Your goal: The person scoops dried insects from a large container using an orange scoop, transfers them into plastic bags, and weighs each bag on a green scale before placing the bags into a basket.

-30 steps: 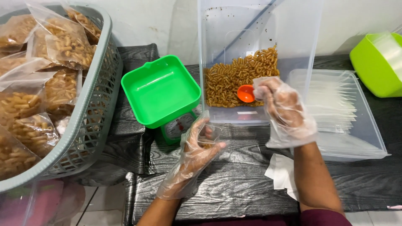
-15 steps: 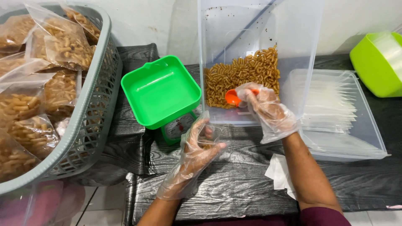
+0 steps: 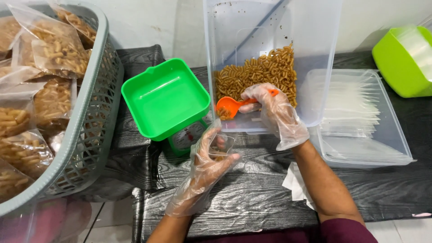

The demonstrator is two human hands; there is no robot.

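From the head camera, the gloved right hand [image 3: 275, 112] reaches forward with its wrist bent, fingers pinched around the handle of an orange scoop [image 3: 229, 106] at the mouth of the tilted clear bin [image 3: 315, 54] of brown snacks [image 3: 258, 74]. The gloved left hand [image 3: 207, 166], palm up, pinches open a small clear bag [image 3: 220, 145] just beside the green scale [image 3: 166, 101].

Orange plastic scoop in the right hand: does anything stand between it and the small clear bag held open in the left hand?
Nothing visible. The orange plastic scoop, carrying some brown snack pieces, sits at the front lip of the clear plastic tub, held by the right hand. The small clear bag in the left hand lies just below, with open space between.
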